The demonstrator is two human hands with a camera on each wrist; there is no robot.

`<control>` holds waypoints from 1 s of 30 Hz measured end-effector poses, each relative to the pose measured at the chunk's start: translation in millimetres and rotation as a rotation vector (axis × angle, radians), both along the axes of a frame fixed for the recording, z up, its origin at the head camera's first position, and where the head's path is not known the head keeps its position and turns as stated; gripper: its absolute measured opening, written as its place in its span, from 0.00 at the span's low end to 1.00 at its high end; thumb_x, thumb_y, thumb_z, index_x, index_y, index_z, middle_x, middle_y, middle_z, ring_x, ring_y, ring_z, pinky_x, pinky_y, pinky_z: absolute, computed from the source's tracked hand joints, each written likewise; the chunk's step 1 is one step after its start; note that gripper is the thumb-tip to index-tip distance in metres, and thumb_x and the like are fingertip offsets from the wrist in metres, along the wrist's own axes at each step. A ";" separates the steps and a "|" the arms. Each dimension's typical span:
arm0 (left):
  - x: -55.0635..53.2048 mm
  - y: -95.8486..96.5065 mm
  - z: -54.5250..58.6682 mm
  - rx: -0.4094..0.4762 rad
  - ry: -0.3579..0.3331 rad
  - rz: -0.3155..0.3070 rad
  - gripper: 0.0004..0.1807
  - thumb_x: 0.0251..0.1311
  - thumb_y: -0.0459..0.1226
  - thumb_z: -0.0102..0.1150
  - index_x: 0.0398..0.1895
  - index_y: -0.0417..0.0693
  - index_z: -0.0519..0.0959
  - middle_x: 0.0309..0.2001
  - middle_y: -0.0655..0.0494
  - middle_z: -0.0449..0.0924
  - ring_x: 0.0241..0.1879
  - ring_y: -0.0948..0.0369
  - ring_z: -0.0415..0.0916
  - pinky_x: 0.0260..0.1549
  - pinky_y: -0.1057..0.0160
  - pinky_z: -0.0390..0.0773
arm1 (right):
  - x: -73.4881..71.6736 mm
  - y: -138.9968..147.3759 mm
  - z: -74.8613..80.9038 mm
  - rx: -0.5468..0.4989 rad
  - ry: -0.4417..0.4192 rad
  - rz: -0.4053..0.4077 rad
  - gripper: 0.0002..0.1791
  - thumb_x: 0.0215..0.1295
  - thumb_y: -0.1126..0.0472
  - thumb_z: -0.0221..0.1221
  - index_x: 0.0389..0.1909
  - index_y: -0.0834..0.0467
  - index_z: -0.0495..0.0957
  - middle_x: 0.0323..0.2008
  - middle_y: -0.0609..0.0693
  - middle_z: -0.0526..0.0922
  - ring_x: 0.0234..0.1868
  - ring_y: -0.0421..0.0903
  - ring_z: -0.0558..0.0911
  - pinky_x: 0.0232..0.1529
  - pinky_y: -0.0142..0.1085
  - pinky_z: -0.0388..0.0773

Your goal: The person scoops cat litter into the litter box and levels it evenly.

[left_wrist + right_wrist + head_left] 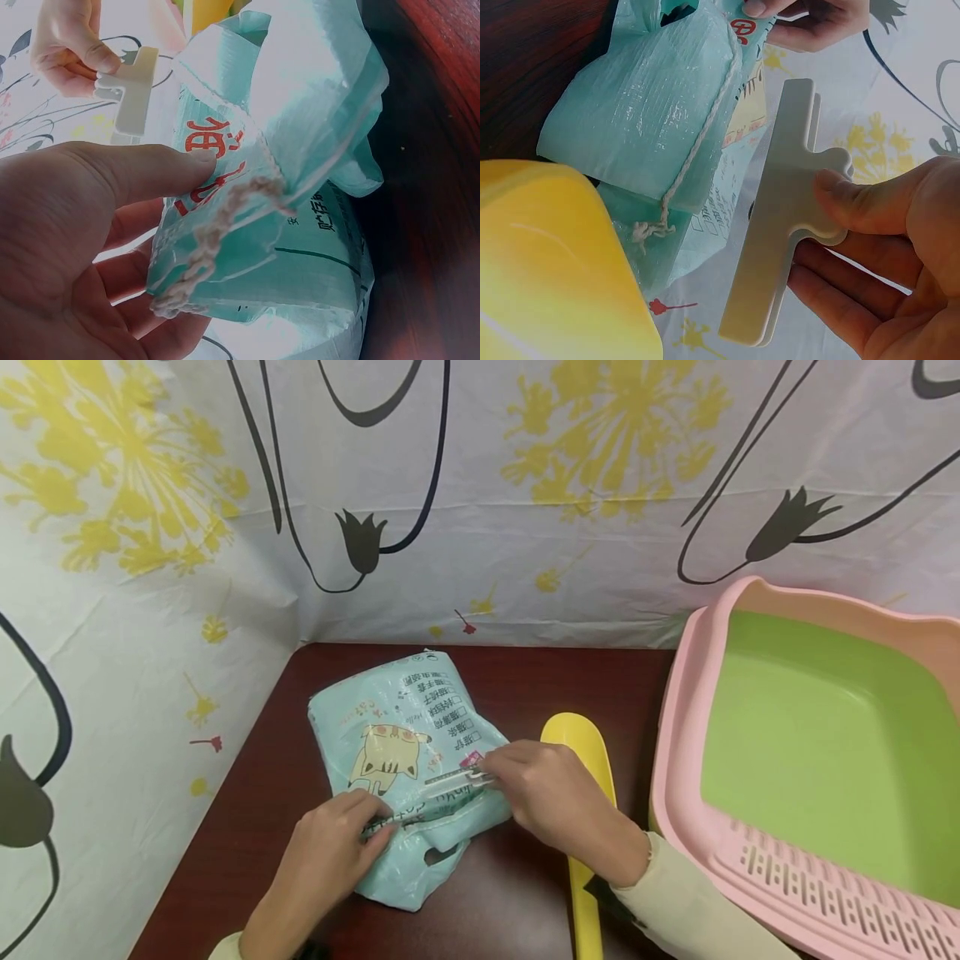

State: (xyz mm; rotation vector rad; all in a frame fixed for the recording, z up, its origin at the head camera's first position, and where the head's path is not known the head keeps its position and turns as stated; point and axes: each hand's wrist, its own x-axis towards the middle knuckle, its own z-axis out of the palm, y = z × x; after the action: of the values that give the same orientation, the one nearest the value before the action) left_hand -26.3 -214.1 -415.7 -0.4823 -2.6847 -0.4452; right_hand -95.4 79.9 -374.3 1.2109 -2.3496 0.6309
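A light-blue plastic bag (420, 752) with a cartoon cat printed on it lies on the table, its folded end with a cut-out handle hole toward me. White braided string (217, 232) runs along that end. My left hand (330, 839) grips the bag's left edge, thumb on the near side and fingers behind. In my right hand (555, 789) a white bag clip (780, 210) is pinched by its grips, above the bag's right side. The left wrist view shows the clip (136, 94) beyond my left thumb.
A yellow scoop (581, 752) lies right of the bag, partly under my right forearm. Farther right stands a pink-rimmed green litter box (686, 760) with a slotted front. Patterned white cloth (480, 568) hangs behind the dark red table (247, 827).
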 end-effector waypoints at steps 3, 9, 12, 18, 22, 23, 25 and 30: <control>0.1 0.1 0.1 -0.001 0.005 -0.002 0.15 0.48 0.33 0.89 0.31 0.52 0.87 0.32 0.60 0.85 0.31 0.61 0.85 0.30 0.56 0.86 | 1.1 2.1 -0.3 -0.014 0.004 0.000 0.11 0.61 0.75 0.74 0.40 0.58 0.91 0.36 0.46 0.91 0.39 0.44 0.90 0.42 0.41 0.89; 0.2 -0.1 0.5 0.003 0.008 -0.005 0.15 0.48 0.33 0.89 0.31 0.53 0.87 0.32 0.61 0.85 0.32 0.61 0.85 0.29 0.57 0.85 | 4.7 6.8 -1.5 -0.023 -0.019 -0.021 0.11 0.60 0.72 0.78 0.42 0.58 0.92 0.38 0.46 0.92 0.41 0.45 0.91 0.46 0.42 0.90; 0.3 0.1 0.5 0.004 0.005 -0.003 0.15 0.48 0.33 0.89 0.31 0.53 0.87 0.32 0.61 0.85 0.31 0.61 0.85 0.29 0.57 0.85 | 6.5 9.0 -2.2 -0.027 -0.033 -0.026 0.12 0.60 0.71 0.79 0.43 0.59 0.92 0.39 0.46 0.92 0.41 0.44 0.91 0.46 0.43 0.90; 0.9 0.4 -0.1 0.005 0.007 0.001 0.15 0.48 0.33 0.89 0.31 0.53 0.86 0.32 0.61 0.85 0.31 0.61 0.85 0.29 0.57 0.85 | 11.1 13.3 -1.9 -0.039 -0.016 -0.018 0.13 0.58 0.71 0.80 0.42 0.58 0.91 0.38 0.46 0.92 0.41 0.44 0.91 0.45 0.42 0.90; 0.9 0.3 -0.4 0.005 0.011 0.001 0.15 0.48 0.33 0.89 0.31 0.53 0.87 0.32 0.61 0.85 0.32 0.61 0.85 0.30 0.57 0.86 | 15.0 16.3 -1.9 -0.051 0.018 -0.016 0.16 0.54 0.74 0.80 0.42 0.58 0.91 0.39 0.46 0.92 0.42 0.44 0.91 0.45 0.43 0.90; 1.0 0.3 -0.5 0.005 0.012 0.000 0.15 0.48 0.33 0.89 0.31 0.53 0.87 0.32 0.61 0.85 0.32 0.61 0.85 0.30 0.57 0.86 | 16.1 17.1 -2.1 -0.053 0.025 -0.015 0.17 0.54 0.74 0.80 0.43 0.58 0.91 0.39 0.46 0.92 0.42 0.44 0.91 0.45 0.43 0.90; 1.1 0.2 -0.7 0.005 0.011 0.001 0.16 0.48 0.33 0.89 0.31 0.53 0.87 0.32 0.61 0.85 0.32 0.61 0.85 0.30 0.57 0.86 | 18.3 18.8 -2.3 -0.050 0.037 -0.015 0.17 0.52 0.75 0.80 0.43 0.58 0.91 0.40 0.46 0.92 0.42 0.45 0.91 0.45 0.43 0.90; 2.1 0.5 -0.8 0.010 -0.006 0.006 0.15 0.49 0.33 0.89 0.31 0.54 0.87 0.33 0.61 0.86 0.32 0.61 0.85 0.31 0.56 0.86 | 24.4 23.6 -3.2 -0.037 0.042 -0.014 0.19 0.51 0.74 0.82 0.44 0.59 0.92 0.41 0.48 0.93 0.43 0.46 0.92 0.45 0.43 0.90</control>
State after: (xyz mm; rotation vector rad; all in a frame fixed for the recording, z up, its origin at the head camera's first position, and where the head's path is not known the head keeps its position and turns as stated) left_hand -24.3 -213.6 -416.5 -0.4702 -2.6878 -0.4583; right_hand -71.0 103.5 -377.5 1.1798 -2.2998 0.6350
